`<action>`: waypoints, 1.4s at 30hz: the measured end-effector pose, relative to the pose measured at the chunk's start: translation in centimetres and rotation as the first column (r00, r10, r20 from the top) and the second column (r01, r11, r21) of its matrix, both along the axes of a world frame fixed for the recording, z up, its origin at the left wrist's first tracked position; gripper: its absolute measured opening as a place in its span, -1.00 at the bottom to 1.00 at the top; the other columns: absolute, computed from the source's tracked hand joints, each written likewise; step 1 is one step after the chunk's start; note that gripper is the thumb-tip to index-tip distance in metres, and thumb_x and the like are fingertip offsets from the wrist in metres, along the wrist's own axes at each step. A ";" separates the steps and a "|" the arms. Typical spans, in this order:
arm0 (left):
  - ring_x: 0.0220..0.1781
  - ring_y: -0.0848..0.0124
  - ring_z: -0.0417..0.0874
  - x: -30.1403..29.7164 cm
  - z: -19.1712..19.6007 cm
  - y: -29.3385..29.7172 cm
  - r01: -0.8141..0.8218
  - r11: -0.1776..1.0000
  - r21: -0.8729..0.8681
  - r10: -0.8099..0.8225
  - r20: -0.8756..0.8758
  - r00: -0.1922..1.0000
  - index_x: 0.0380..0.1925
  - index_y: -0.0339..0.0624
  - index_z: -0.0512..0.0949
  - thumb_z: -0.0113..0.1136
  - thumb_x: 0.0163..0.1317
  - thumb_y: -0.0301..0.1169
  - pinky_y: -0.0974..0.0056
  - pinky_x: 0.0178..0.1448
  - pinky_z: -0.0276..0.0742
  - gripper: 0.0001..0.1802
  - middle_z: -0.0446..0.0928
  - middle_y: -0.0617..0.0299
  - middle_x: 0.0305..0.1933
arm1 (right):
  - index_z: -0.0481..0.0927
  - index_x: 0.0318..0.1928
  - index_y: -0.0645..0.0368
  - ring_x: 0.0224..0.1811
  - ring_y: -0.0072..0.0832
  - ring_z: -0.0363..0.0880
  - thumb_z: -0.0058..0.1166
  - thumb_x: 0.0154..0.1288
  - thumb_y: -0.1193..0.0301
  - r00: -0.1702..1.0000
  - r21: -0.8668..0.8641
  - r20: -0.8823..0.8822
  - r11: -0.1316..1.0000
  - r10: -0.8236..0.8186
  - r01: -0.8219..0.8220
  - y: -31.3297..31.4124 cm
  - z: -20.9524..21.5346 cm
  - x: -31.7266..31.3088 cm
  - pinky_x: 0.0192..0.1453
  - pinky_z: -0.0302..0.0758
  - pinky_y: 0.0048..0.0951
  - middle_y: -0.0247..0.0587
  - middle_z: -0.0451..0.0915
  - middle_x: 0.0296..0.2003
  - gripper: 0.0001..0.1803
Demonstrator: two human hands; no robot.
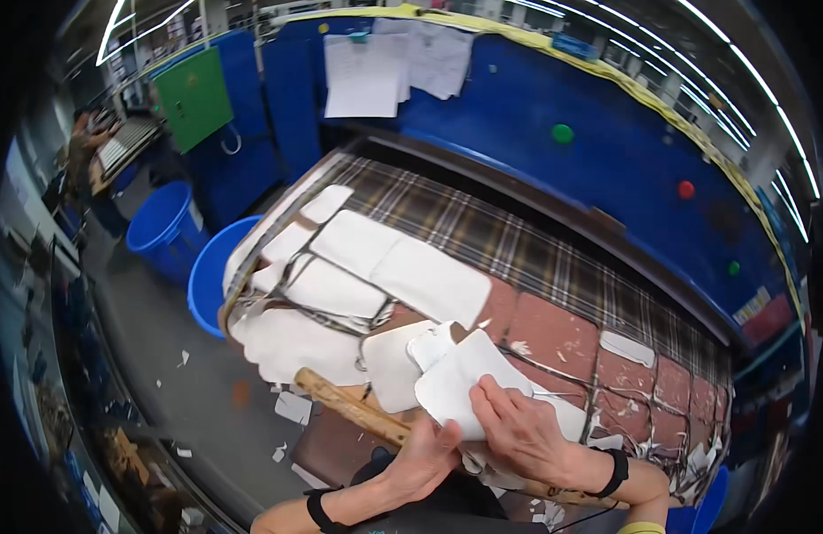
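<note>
Between my hands is a white flat piece with rounded corners (465,383), thin and sheet-like; its material I cannot make out. My left hand (422,461) grips its near left edge, thumb on top. With the fingers bent, my right hand (524,433) presses on its right part. Just beyond lie a smaller curled white piece (429,345) and another white piece (391,367). Larger white pieces (367,245) rest at the left of the plaid-covered surface (447,214). Reddish-brown panels (554,334), edged by dark strips and strewn with white scraps, extend to the right.
A wooden bar (349,405) runs along the near edge. A blue machine wall (536,98) with a green button (563,133) and a red button (685,189) stands behind. Blue bins (169,218) stand at left. White scraps litter the floor (185,392). Another person (91,169) works far left.
</note>
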State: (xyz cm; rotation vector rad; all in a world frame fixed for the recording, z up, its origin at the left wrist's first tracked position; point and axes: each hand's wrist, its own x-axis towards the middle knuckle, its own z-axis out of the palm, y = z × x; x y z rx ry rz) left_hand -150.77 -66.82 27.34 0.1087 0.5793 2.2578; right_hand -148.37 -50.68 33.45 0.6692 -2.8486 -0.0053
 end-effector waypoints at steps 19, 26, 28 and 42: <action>0.17 0.24 0.55 -26.6 3.4 -23.8 -0.963 -0.002 -0.270 0.579 -0.785 0.219 0.28 -0.40 0.26 0.25 0.24 -0.39 0.20 0.30 0.43 -0.35 0.46 0.03 0.21 | 0.61 0.02 0.27 0.18 -0.11 0.52 0.24 0.06 0.55 0.919 -0.429 0.042 0.823 -0.393 0.372 9.0 5.1 -6.2 0.24 0.42 -0.17 -0.02 0.63 0.02 -0.57; 0.53 -0.27 -0.02 -38.5 -1.0 -24.8 -0.830 -0.547 -0.110 -0.413 -0.827 0.381 0.51 -0.18 -0.19 0.42 0.04 -0.30 -0.27 0.47 0.02 0.18 -0.10 -0.34 0.52 | 0.63 -0.05 0.32 0.09 -0.09 0.58 0.20 0.16 0.53 0.836 -0.529 0.232 0.657 -0.497 0.537 10.6 2.9 -6.8 0.18 0.46 -0.23 0.09 0.63 -0.08 -0.69; 0.55 -0.16 -0.03 -41.0 -3.3 -22.9 -0.993 0.030 -0.116 -0.633 -0.771 0.070 0.51 -0.11 -0.14 0.37 -0.01 -0.41 -0.32 0.48 -0.06 0.14 -0.12 -0.25 0.54 | 0.62 -0.05 0.34 0.06 -0.10 0.58 0.21 0.17 0.51 0.846 -0.471 0.246 0.704 -0.474 0.531 10.5 2.3 -7.1 0.14 0.46 -0.23 0.10 0.62 -0.10 -0.68; -0.28 -0.17 0.53 -44.6 -0.5 -17.4 -0.804 0.448 -0.392 -0.657 -0.754 0.002 0.18 -0.28 0.47 0.03 0.04 -0.72 -0.04 -0.16 0.42 -0.40 0.55 -0.26 -0.26 | 0.58 -0.09 0.36 -0.17 -0.15 0.60 0.14 0.19 0.48 0.834 -0.358 0.260 0.753 -0.487 0.552 2.0 -0.6 -8.6 -0.27 0.58 -0.30 0.08 0.60 -0.09 -0.71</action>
